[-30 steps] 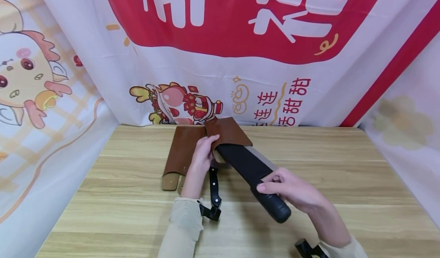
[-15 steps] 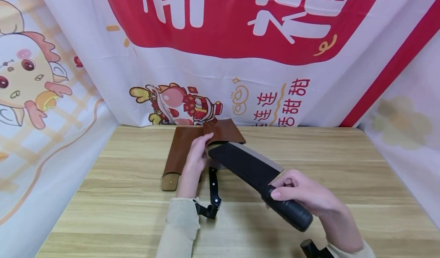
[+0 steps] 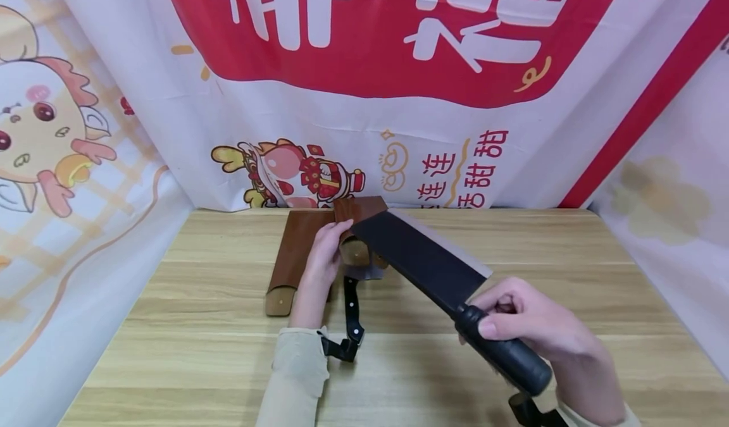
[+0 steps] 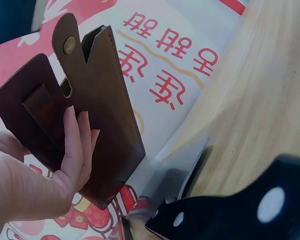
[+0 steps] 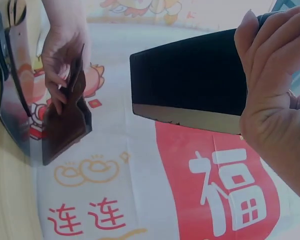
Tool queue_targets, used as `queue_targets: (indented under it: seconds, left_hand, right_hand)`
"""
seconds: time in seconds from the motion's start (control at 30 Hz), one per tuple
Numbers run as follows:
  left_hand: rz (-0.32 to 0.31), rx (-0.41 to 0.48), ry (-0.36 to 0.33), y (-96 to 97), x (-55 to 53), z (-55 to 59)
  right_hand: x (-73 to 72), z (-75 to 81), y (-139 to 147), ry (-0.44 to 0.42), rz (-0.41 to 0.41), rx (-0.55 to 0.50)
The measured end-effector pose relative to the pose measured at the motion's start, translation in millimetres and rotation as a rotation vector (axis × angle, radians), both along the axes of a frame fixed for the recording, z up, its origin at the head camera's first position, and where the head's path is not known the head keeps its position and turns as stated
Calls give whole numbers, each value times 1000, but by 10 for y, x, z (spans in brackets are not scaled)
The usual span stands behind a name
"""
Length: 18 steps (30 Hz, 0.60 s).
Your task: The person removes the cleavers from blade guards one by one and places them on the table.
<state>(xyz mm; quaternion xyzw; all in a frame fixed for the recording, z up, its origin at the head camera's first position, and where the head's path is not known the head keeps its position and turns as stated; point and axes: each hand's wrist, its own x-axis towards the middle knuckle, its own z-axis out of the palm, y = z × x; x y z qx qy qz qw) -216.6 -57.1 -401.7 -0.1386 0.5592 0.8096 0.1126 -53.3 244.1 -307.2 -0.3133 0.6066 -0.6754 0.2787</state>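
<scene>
My right hand [image 3: 526, 319] grips the black handle of a cleaver [image 3: 421, 256], which has a dark broad blade with a pale cutting edge. In the right wrist view the blade [image 5: 187, 80] is fully bare and apart from the sheath. My left hand [image 3: 327, 247] holds a brown leather knife sheath [image 3: 364, 207], with fingers across one face and its snap flap showing in the left wrist view. Below that sheath lies a second knife with a black riveted handle [image 3: 352, 307]; its shiny blade [image 4: 167, 172] is partly hidden in the head view.
Another brown sheath [image 3: 299, 243] lies on the wooden table [image 3: 547, 262], left of my left hand. A printed cloth [image 3: 319, 117] hangs along the table's back edge. Black camera mounts [image 3: 340, 350] sit on the wrists.
The cleaver has slid out of the left hand's sheath as my right hand drew back toward the lower right. My left hand has shifted slightly left and still holds the sheath.
</scene>
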Motion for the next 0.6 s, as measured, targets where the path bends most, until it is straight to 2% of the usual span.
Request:
queue_targets:
  seconds: [0.17,0.37,0.6]
  left_hand:
    - [-38,-10,-6,1,22,49]
    - [-85,-43,6,31,62,116]
    - [-116,-40,40,123,132,184]
  right_hand:
    - [-36,32,17,-139,-31,-2]
    - [-97,-23,60,-155,-77,-53]
    - [-165,-88,145,-113,-127,-82]
